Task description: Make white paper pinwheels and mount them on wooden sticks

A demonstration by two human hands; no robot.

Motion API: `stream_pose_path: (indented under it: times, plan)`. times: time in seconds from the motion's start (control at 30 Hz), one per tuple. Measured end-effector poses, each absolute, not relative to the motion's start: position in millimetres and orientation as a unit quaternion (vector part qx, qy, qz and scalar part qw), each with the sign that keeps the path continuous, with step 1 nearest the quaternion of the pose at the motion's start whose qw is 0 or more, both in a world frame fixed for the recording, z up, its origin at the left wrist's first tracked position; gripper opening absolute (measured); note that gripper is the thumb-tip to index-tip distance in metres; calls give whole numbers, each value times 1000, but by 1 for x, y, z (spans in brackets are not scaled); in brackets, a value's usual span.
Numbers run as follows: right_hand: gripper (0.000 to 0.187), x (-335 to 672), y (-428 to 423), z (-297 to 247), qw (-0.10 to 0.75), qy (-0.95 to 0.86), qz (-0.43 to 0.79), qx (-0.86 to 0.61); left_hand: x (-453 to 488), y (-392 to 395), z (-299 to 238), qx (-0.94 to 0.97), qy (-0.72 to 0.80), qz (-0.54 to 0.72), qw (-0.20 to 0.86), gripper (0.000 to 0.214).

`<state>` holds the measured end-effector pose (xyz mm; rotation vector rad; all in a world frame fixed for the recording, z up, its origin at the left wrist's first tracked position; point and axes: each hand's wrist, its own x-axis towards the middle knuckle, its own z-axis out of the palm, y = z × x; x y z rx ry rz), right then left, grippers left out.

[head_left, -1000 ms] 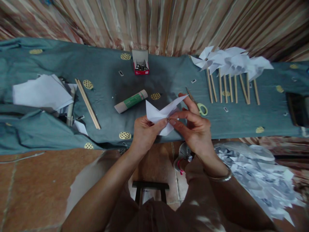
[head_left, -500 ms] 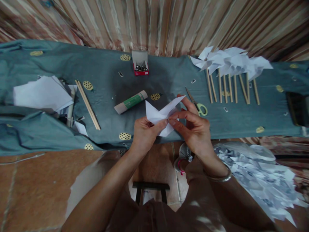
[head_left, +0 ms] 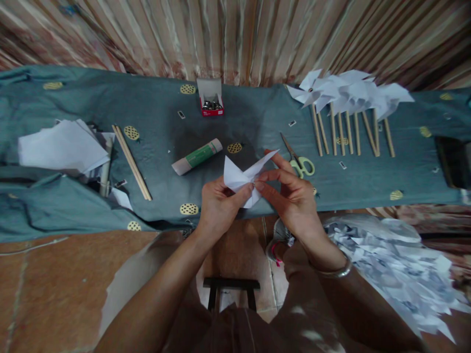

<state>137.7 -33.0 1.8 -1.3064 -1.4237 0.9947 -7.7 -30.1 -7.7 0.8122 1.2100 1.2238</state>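
Both my hands hold a white folded paper pinwheel (head_left: 243,177) over the near edge of the table. My left hand (head_left: 219,210) pinches its middle from below, fingers closed. My right hand (head_left: 292,196) pinches the same middle from the right, and a small metal pin head seems to sit between the fingertips. A glue stick (head_left: 197,155) with a green label lies on the cloth just left of the paper. Green-handled scissors (head_left: 299,160) lie just behind my right hand.
A blue-grey cloth (head_left: 154,122) covers the table. A small red box of pins (head_left: 211,100) stands open at the back. Several finished pinwheels on sticks (head_left: 346,113) lie at the right, loose white sheets (head_left: 61,144) and wooden sticks (head_left: 131,162) at the left. Paper scraps (head_left: 397,269) pile at the lower right.
The hands and paper have hardly moved. The view has shifted slightly, so the table items sit a little further left and lower.
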Motion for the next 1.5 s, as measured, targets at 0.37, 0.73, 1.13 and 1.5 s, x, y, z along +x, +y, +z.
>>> stream_pose_path:
  times: [0.37, 0.73, 1.13, 1.5]
  plan:
    - [10, 131, -33, -5, 492, -525, 455, -524, -10, -30, -9, 352, 527, 516, 576, 18]
    - [10, 126, -32, -11, 496, -555, 401, -535, -13, -28, -15, 349, 541, 504, 576, 21]
    - [29, 123, -34, -13, 514, -537, 412, -527, -14, -27, -12, 337, 546, 509, 574, 24]
    - [88, 115, -34, -16, 544, -433, 494, -522, -14, -27, -15, 337, 538, 503, 586, 23]
